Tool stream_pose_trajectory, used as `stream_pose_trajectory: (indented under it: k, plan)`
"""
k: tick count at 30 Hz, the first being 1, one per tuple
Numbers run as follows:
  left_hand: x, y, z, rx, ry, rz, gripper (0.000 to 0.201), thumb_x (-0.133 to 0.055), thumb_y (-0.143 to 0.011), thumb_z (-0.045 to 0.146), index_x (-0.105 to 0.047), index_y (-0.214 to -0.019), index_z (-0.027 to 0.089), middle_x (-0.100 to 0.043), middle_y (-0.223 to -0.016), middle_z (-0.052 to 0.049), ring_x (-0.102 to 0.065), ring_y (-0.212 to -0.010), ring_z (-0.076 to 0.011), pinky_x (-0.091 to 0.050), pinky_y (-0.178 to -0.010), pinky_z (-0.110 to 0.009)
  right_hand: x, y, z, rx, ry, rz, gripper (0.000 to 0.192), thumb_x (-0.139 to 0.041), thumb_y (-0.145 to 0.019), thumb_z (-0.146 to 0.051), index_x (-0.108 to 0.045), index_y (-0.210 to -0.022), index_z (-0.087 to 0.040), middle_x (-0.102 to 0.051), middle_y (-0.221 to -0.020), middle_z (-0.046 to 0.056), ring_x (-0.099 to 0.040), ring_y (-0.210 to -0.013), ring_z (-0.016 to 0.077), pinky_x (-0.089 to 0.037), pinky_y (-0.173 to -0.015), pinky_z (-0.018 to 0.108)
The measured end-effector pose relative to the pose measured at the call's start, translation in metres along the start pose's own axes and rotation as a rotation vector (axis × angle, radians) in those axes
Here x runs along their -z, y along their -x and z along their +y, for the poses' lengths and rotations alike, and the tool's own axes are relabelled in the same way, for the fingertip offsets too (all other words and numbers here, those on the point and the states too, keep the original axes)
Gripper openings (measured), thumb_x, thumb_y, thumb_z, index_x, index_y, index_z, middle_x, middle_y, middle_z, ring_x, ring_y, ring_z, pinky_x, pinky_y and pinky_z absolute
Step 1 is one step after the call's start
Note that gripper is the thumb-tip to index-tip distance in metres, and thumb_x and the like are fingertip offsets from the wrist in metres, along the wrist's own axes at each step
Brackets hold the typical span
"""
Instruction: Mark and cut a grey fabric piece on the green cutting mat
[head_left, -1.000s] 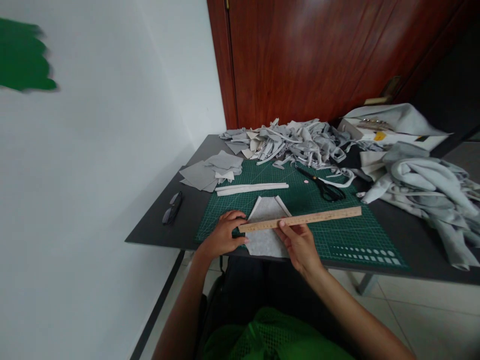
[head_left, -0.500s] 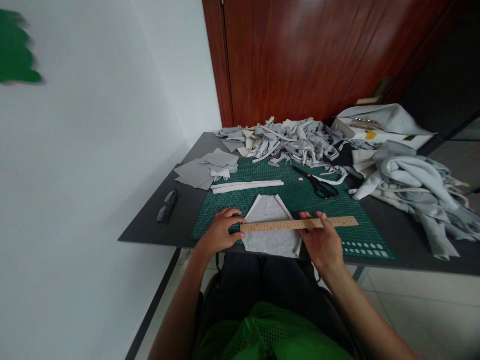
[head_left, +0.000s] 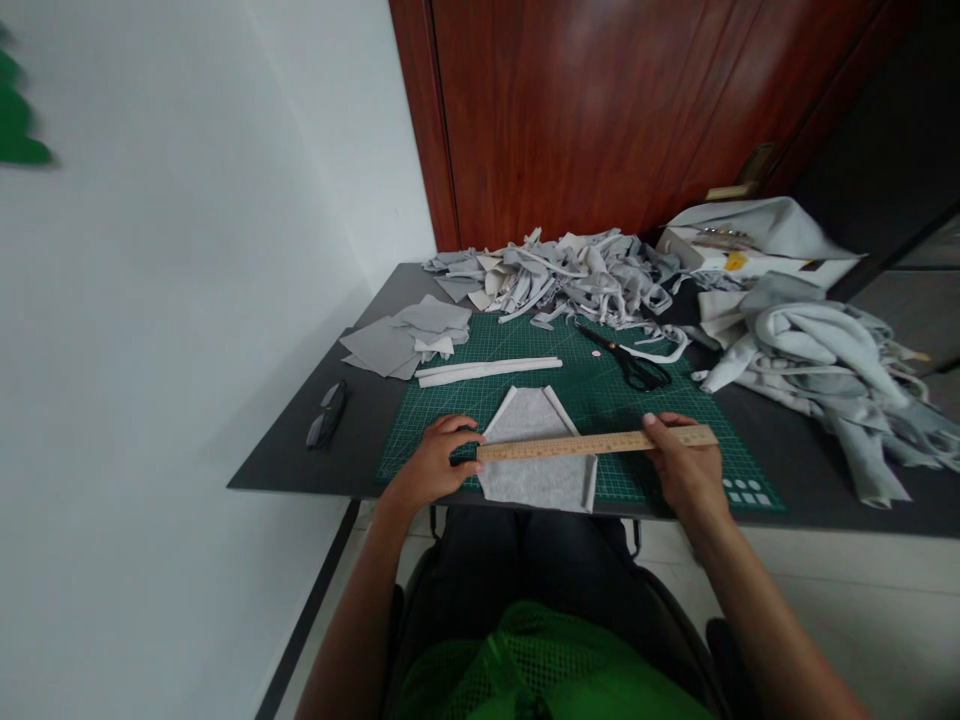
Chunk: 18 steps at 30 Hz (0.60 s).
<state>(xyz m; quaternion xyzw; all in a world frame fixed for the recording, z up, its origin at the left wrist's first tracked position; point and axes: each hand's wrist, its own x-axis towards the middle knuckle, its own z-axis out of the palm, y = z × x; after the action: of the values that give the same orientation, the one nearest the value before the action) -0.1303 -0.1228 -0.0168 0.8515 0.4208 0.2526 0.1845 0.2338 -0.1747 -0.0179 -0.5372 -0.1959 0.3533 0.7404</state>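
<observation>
A wooden ruler lies across a grey hexagon-like fabric piece with folded, pale edges. My left hand is at the fabric's left edge, its thumb and index finger curved around the ruler's left end, one on each side. Near the other end, my right hand grips the ruler with the thumb on top and the fingers behind it, to the right of the fabric. The fabric rests on a green cutting mat at the table's front edge. Black scissors lie on the mat beyond the ruler.
White fabric strips lie behind the fabric piece. Grey cut pieces and glasses are on the left. A heap of scraps fills the back. Bundled cloth and a white box stand at the right.
My right hand has slid right along the ruler, off the fabric's right edge, and turned from palm up to thumb on top. My left hand stays at the ruler's left end.
</observation>
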Motion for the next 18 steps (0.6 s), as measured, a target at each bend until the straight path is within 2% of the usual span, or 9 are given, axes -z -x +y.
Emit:
stream_pose_trajectory:
  k: [2,5,8,10,12,16,18]
  plan:
    - [0.000,0.000,0.001,0.003,-0.001,0.004,0.035,-0.083,-0.079,0.019,-0.077,-0.113,0.024,-0.065,-0.132,-0.008,-0.058,-0.128,-0.0290,-0.043,-0.116,-0.049,0.005,-0.007,-0.003,-0.016,-0.031,-0.025,0.060,-0.102,-0.051,-0.037,-0.064,-0.094,-0.020,-0.068,-0.073,-0.005,-0.067,-0.060,0.0120,-0.054,-0.052,0.021]
    - [0.000,0.000,0.000,0.002,0.000,0.003,0.035,-0.083,-0.079,0.020,-0.077,-0.113,0.024,-0.066,-0.132,-0.009,-0.059,-0.127,-0.0292,-0.044,-0.115,-0.049,0.013,-0.015,-0.004,-0.063,-0.144,-0.074,0.050,-0.092,-0.065,-0.053,-0.059,-0.082,-0.021,-0.066,-0.074,-0.004,-0.071,-0.067,0.0158,-0.062,-0.064,0.031]
    - [-0.001,0.001,-0.001,0.019,0.003,0.016,0.034,-0.082,-0.079,0.019,-0.077,-0.113,0.024,-0.065,-0.133,-0.009,-0.059,-0.128,-0.0294,-0.044,-0.115,-0.049,0.022,-0.023,-0.003,-0.002,-0.037,-0.062,0.049,-0.088,-0.065,-0.059,-0.057,-0.076,-0.022,-0.062,-0.071,-0.004,-0.069,-0.067,0.0182,-0.059,-0.063,0.035]
    - [-0.002,0.002,-0.002,0.036,0.007,0.030,0.034,-0.082,-0.079,0.019,-0.077,-0.113,0.024,-0.064,-0.134,-0.009,-0.059,-0.128,-0.0292,-0.044,-0.116,-0.049,0.029,-0.028,-0.001,0.115,0.259,-0.066,0.048,-0.092,-0.059,-0.056,-0.063,-0.078,-0.022,-0.065,-0.071,-0.002,-0.067,-0.066,0.0193,-0.054,-0.061,0.033]
    - [-0.002,0.002,-0.003,0.041,0.009,0.030,0.033,-0.080,-0.080,0.020,-0.077,-0.113,0.024,-0.064,-0.135,-0.009,-0.059,-0.128,-0.0287,-0.044,-0.115,-0.049,0.037,-0.032,-0.001,0.239,0.636,-0.152,0.047,-0.089,-0.061,-0.059,-0.070,-0.082,-0.021,-0.070,-0.074,0.002,-0.067,-0.067,0.0217,-0.051,-0.063,0.035]
    - [-0.002,0.002,-0.003,0.043,0.010,0.021,0.033,-0.079,-0.081,0.021,-0.076,-0.113,0.025,-0.063,-0.134,-0.008,-0.059,-0.128,-0.0287,-0.044,-0.115,-0.050,0.042,-0.025,-0.007,0.455,1.196,-0.457,0.038,-0.069,-0.084,-0.061,-0.074,-0.088,-0.023,-0.075,-0.079,0.006,-0.069,-0.072,0.0257,-0.049,-0.067,0.037]
    - [-0.002,0.002,-0.002,0.044,0.014,0.023,0.033,-0.080,-0.080,0.021,-0.076,-0.113,0.025,-0.063,-0.134,-0.008,-0.059,-0.128,-0.0291,-0.044,-0.116,-0.050,0.036,-0.011,-0.010,0.598,1.403,-0.490,0.036,-0.060,-0.094,-0.056,-0.074,-0.090,-0.023,-0.075,-0.084,0.009,-0.069,-0.077,0.0285,-0.050,-0.073,0.041]
